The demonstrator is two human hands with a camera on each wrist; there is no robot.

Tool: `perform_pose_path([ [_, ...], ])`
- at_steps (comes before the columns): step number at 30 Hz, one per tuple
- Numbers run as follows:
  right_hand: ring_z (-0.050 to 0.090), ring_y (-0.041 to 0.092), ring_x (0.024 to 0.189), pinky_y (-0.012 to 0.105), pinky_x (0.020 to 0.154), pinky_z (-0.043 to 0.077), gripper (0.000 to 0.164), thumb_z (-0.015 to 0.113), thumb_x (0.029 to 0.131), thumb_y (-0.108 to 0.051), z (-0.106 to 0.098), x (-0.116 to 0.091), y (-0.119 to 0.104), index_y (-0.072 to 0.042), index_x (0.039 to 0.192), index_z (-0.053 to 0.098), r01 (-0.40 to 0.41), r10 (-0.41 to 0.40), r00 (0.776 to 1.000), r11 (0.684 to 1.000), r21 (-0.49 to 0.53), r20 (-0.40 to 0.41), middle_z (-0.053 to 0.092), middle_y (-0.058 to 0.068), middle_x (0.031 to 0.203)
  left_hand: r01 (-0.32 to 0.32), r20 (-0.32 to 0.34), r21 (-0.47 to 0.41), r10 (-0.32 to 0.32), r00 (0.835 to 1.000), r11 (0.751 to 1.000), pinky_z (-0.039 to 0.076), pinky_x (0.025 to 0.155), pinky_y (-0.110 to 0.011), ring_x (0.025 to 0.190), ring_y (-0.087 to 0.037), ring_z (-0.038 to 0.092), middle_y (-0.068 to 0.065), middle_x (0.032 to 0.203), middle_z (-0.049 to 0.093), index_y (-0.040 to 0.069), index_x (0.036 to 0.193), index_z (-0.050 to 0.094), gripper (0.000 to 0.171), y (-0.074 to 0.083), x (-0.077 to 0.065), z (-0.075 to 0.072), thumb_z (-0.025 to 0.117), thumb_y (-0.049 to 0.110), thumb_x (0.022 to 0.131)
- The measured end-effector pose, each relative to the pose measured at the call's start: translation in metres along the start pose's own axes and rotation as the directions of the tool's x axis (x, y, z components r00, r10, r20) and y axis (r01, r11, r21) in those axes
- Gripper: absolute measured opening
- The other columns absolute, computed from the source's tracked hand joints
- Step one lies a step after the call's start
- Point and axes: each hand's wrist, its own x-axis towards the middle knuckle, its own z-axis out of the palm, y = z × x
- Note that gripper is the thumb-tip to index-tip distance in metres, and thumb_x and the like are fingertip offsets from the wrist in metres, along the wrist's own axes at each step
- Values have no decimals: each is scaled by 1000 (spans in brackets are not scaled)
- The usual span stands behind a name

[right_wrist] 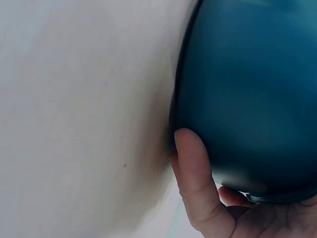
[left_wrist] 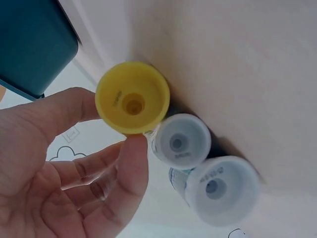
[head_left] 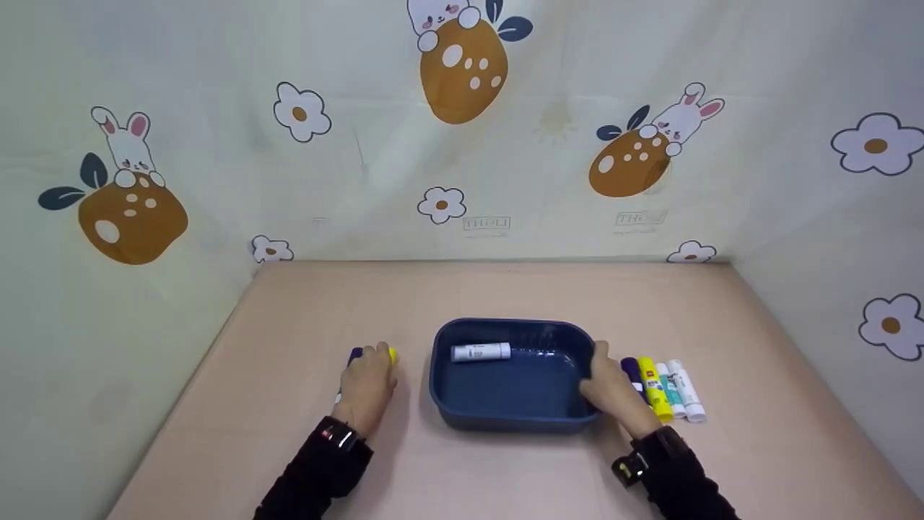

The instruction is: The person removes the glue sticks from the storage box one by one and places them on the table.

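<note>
My left hand (head_left: 369,383) is left of the blue basin. In the left wrist view its thumb and a finger pinch a yellow glue stick (left_wrist: 153,87), whose hollow round base faces the camera. Two white-based glue sticks (left_wrist: 181,141) lie in a row beside it, and a dark purple end (head_left: 355,354) shows past the hand in the head view. My right hand (head_left: 610,383) grips the right side of the basin (head_left: 516,425), thumb over the rim and fingers against the outer wall (right_wrist: 247,99). Inside the basin lies a white glue stick (head_left: 481,352), near the back left.
Right of the basin, close to my right forearm, several glue sticks lie side by side: a purple one (head_left: 632,370), a yellow one (head_left: 655,390), and white ones (head_left: 686,390). A patterned cloth wall (head_left: 375,180) borders the back and sides of the table (head_left: 238,440).
</note>
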Motion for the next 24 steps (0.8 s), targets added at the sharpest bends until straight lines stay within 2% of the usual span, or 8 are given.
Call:
perform_pose_path([
  [7,56,30,74,38,60,48,61,53,72,4,1,0,1,10,126,25,-14,14,1000,1000,2,2,57,34,100,6,7,-5,-6,1000,1000,52,54,-40,65,-30,60,-18,77,56,-5,92,54,23,-2,1,0,68,3,76],
  [11,57,30,74,38,60,48,61,54,72,4,1,0,1,10,126,25,-17,17,1000,1000,2,3,57,34,100,-12,-17,-16,11,1000,1000,51,53,-40,64,-30,59,-18,76,55,-4,90,53,25,-3,1,-1,71,3,73],
  [18,55,30,73,38,61,47,61,52,74,3,-1,-1,-3,10,127,24,-18,18,1000,999,-29,13,56,35,101,-59,-137,20,61,989,998,49,48,-39,59,-30,58,-15,72,52,-3,83,50,24,4,2,-4,70,1,70],
  [21,55,29,73,36,60,47,62,52,75,3,-1,-1,-3,11,129,22,-29,29,999,999,-25,22,55,36,105,-86,-188,14,87,978,996,48,47,-37,60,-29,58,-15,75,52,-2,86,50,23,12,6,-7,68,1,73],
  [24,56,29,73,35,60,47,63,52,74,4,-1,0,-2,11,129,22,-36,36,999,999,-16,24,55,36,107,-127,-221,-30,117,968,991,49,50,-36,65,-28,58,-15,83,55,-2,95,53,20,21,9,-11,63,1,77],
])
